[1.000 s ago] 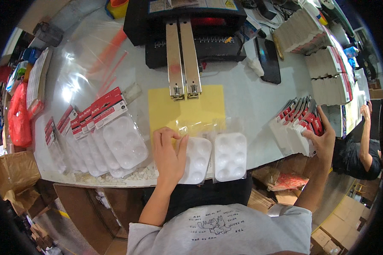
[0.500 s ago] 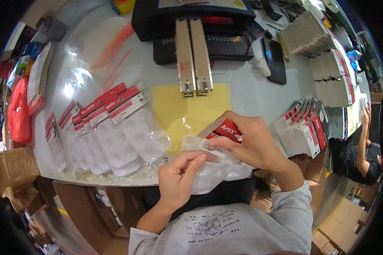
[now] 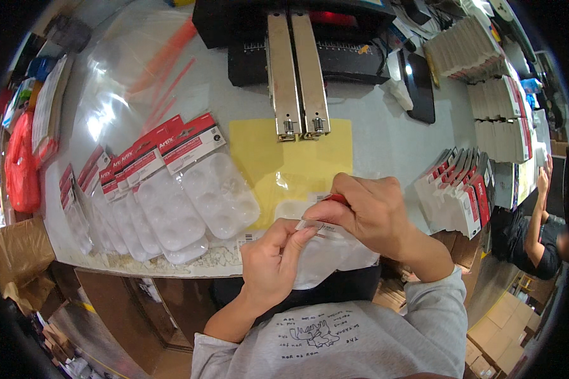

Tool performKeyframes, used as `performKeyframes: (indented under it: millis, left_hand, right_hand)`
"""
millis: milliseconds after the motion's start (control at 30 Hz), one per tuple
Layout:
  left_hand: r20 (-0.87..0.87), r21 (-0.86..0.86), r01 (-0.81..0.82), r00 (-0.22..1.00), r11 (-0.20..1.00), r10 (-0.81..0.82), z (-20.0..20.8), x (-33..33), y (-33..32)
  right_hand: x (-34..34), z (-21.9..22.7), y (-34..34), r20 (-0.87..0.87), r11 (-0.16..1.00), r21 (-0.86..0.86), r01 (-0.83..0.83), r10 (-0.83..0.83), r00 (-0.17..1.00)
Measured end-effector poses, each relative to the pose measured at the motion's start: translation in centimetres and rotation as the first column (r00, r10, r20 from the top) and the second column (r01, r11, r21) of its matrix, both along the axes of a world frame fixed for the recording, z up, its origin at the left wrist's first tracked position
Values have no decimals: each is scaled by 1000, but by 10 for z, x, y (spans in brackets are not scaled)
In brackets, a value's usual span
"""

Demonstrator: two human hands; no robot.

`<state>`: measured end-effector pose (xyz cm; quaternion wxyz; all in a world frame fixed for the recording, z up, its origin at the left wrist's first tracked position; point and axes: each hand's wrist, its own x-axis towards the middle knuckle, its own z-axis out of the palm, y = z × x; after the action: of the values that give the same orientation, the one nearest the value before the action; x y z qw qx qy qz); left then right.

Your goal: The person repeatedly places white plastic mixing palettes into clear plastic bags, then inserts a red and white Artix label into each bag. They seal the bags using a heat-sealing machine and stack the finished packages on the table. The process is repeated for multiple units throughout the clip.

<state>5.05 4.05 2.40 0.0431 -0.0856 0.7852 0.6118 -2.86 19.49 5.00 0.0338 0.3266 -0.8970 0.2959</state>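
Observation:
Near the table's front edge, a white plastic paint palette in a clear bag point(image 3: 319, 262) lies under my hands, partly over the edge. My left hand point(image 3: 265, 262) is closed, thumb and forefinger pinching the bag's upper edge. A folded red-and-white header card point(image 3: 337, 198) is gripped in my right hand point(image 3: 379, 215), its lower white edge down against the bag's mouth. My right fingers hide most of the card. Another white palette point(image 3: 291, 208) lies just behind, partly covered by my hands.
Several bagged palettes with red-and-white cards point(image 3: 218, 183) overlap at left. A black machine with two metal bars point(image 3: 298, 76) stands behind a yellow sheet point(image 3: 253, 142). Folded cards point(image 3: 452, 196), card stacks point(image 3: 496, 136) and a phone point(image 3: 418, 88) are right. A co-worker point(image 3: 537, 243) is at far right.
My right hand has tipped and lowered the header card toward the bag's mouth, so its red face is now mostly hidden. My left hand has moved slightly right, still pinching the bag.

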Motion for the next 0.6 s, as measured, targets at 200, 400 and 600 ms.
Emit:
performKeyframes:
  millis: [200, 400, 600]
  left_hand:
    - [-91, -30, -90, 992, 995, 87, -11, 3, -5]
    - [-52, 177, -294, 950, 939, 307, -21, 1, -9]
    - [-92, 184, -269, 953, 945, 289, -24, -3, -7]
  right_hand:
    - [-7, 2, 18, 166, 985, -43, 166, -157, 974]
    - [2, -4, 47, 949, 902, -106, 418, -34, 314]
    - [11, -19, 49, 926, 840, -268, 473, 89, 366]
